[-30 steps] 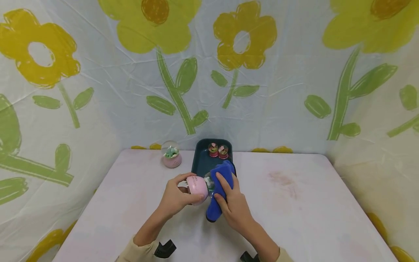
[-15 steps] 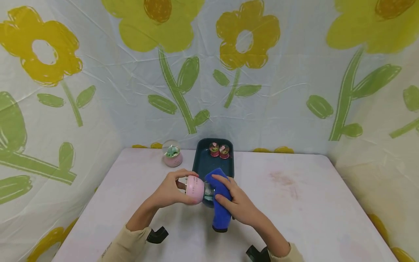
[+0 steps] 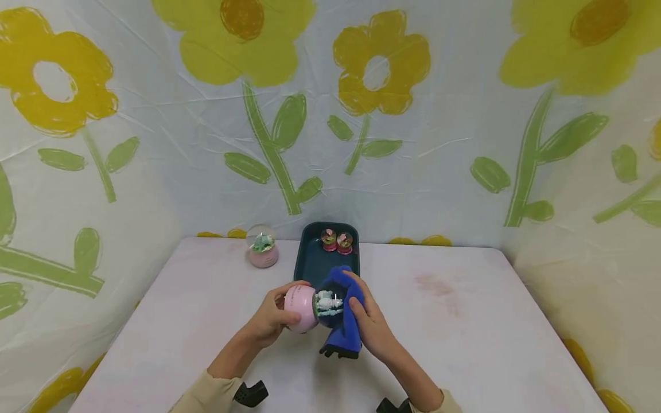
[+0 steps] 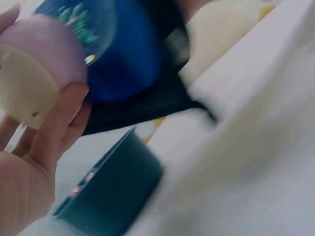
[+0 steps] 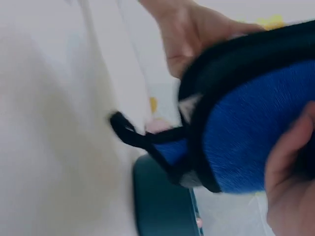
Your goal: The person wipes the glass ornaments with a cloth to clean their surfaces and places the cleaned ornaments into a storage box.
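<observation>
At twelve o'clock the fingers [image 3: 291, 317] of my left hand [image 3: 267, 319] clamp one snow globe [image 3: 302, 305]; those of my right hand [image 3: 373, 322] clutch one blue cloth [image 3: 351, 321] against it, partly hiding one tray [image 3: 317, 264] behind with two small globes [image 3: 344, 243]. At eleven stands another large globe [image 3: 263, 254].

Head cam: up high, looks fwd & down across counter [image 3: 465, 327] to flowered backdrop [image 3: 439, 143]. L wrist cam: v. close, tilted, L grip [image 4: 42, 152] at L edge. R wrist cam: likewise close & tilted, R grip [image 5: 295, 196] at lower R. All 3 share blue cloth [image 5: 246, 123] & dark tray [image 5: 162, 201].
</observation>
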A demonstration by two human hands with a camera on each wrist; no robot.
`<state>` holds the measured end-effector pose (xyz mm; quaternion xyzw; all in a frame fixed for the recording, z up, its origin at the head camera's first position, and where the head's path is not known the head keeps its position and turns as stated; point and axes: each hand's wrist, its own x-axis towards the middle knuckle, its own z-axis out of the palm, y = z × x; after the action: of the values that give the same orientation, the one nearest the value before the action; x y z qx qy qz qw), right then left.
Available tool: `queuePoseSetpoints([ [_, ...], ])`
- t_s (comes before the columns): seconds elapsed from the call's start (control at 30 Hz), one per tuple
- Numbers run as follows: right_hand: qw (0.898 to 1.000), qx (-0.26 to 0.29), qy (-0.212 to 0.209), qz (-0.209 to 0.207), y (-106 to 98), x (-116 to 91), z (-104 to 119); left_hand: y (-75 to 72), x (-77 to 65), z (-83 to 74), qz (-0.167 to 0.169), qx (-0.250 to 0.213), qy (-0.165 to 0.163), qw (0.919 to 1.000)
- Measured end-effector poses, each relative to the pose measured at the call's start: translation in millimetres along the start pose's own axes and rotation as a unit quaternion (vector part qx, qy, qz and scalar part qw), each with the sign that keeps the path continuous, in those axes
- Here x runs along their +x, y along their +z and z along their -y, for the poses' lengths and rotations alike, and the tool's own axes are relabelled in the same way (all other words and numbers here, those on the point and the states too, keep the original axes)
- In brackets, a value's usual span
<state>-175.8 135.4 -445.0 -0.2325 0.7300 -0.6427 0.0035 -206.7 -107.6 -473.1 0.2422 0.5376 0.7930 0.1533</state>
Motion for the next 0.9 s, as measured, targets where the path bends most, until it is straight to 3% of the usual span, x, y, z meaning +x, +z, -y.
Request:
queuePoseSetpoints([
  [0.13,0.995,-0.067,-0.038,-0.069,5,1,-6,9.5,-0.9,14.7,-0.058,-0.078,-0.033,0.9947],
  [0.23,0.990,-0.096,-0.061,-0.087,4,1,-9,16.0,-1.5,17.9,-0.083,-0.088,-0.037,0.9920],
  [0.37,0.984,-0.119,-0.080,-0.103,2,3,-12,21.8,-1.1,13.6,-0.109,-0.029,0.000,0.9937],
  [0.47,0.982,-0.119,-0.085,-0.118,2,5,-15,27.8,0.3,7.9,-0.138,0.059,0.049,0.9874],
  [0.5,0.982,-0.117,-0.085,-0.119,3,5,-16,30.9,0.3,5.4,-0.145,0.099,0.073,0.9818],
  [0.57,0.983,-0.115,-0.080,-0.122,5,5,-18,39.5,-1.4,-0.8,-0.162,0.190,0.124,0.9602],
  [0.67,0.980,-0.140,-0.071,-0.123,9,5,-19,54.9,-5.5,-14.7,-0.185,0.328,0.207,0.9030],
  [0.73,0.975,-0.171,-0.069,-0.127,11,6,-18,63.1,-7.2,-26.7,-0.190,0.392,0.237,0.8683],
  [0.77,0.971,-0.189,-0.069,-0.128,11,6,-17,64.9,-7.4,-32.5,-0.185,0.410,0.242,0.8598],
  [0.83,0.965,-0.221,-0.075,-0.123,12,6,-15,63.8,-7.0,-43.4,-0.166,0.429,0.235,0.8563],
  [0.9,0.959,-0.246,-0.088,-0.109,11,6,-13,57.2,-6.4,-51.3,-0.133,0.423,0.214,0.8703],
])
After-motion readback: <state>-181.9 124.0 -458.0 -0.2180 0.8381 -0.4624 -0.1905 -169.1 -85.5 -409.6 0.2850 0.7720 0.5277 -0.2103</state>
